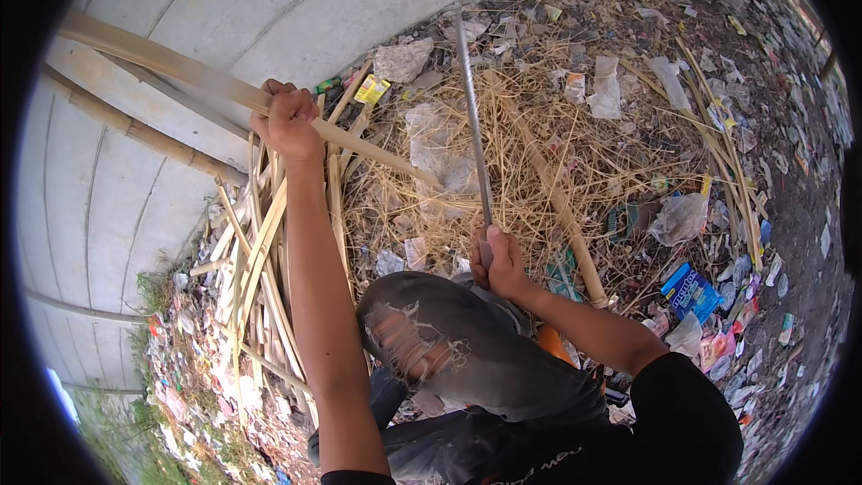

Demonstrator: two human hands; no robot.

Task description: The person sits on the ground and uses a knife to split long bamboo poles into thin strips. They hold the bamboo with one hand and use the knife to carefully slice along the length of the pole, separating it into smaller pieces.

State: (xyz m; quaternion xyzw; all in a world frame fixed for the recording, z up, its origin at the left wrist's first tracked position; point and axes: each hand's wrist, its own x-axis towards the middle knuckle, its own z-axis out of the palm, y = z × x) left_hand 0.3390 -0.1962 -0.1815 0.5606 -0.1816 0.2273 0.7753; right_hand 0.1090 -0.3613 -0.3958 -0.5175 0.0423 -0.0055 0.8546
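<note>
Concrete wall (314,0): pale, evenly lit, joints bowed by the fisheye
Straw (548,139): lit by soft daylight, fairly sharp, shadows faint
Bamboo strip (206,81): blurred just beyond the left hand (289,121)
Blade (474,121): dull gleam along the length
Shirt (687,413): sunk to near black
Lower-left litter (184,391): brighter, partly washed out
Right-side ground (813,242): squeezed toward a black rim

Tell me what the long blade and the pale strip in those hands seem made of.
Long blade: probably steel, judging by its grey colour and metallic sheen. Pale strip: likely split bamboo, apparently unpainted; it looks tan and smooth, though plain wood remains possible.
</note>
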